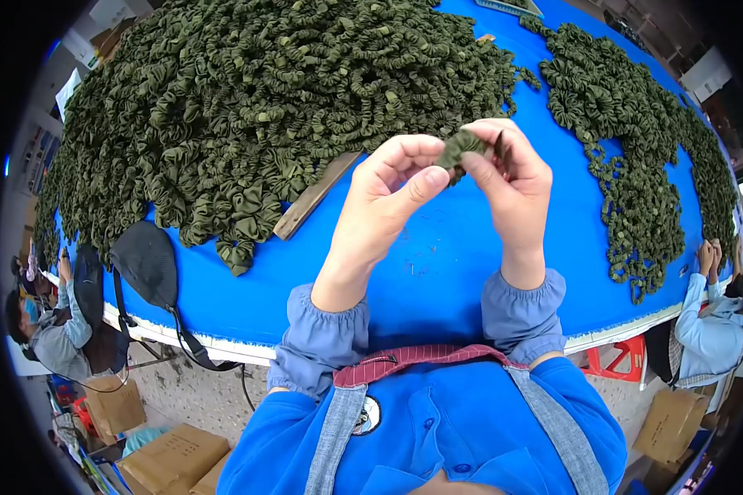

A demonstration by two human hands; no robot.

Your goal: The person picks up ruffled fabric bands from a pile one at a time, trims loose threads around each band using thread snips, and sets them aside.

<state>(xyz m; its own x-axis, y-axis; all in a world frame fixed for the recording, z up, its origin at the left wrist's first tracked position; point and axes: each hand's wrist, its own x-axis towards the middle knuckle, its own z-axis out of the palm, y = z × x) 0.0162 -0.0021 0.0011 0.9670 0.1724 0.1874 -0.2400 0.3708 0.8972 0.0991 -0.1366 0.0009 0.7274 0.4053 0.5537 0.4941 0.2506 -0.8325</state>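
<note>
Above the blue table cover [437,272], I hold a dark green ruffled fabric ring [464,148] between both hands. My left hand [392,186] pinches its left side between thumb and fingers. The right side is in my right hand [516,177], with the thumb over the fabric and the fingers curled behind it. A dark pointed bit shows between those right fingers, too small to make out. Behind my hands lies a large heap of similar green ruffled rings [289,99].
A wooden strip [318,196] lies along the heap's front edge. A black mesh bag [144,260] with straps hangs over the table's left edge. More green rings [627,132] spread at right. People sit at far left [62,330] and far right [710,322]. Cardboard boxes [173,458] stand below.
</note>
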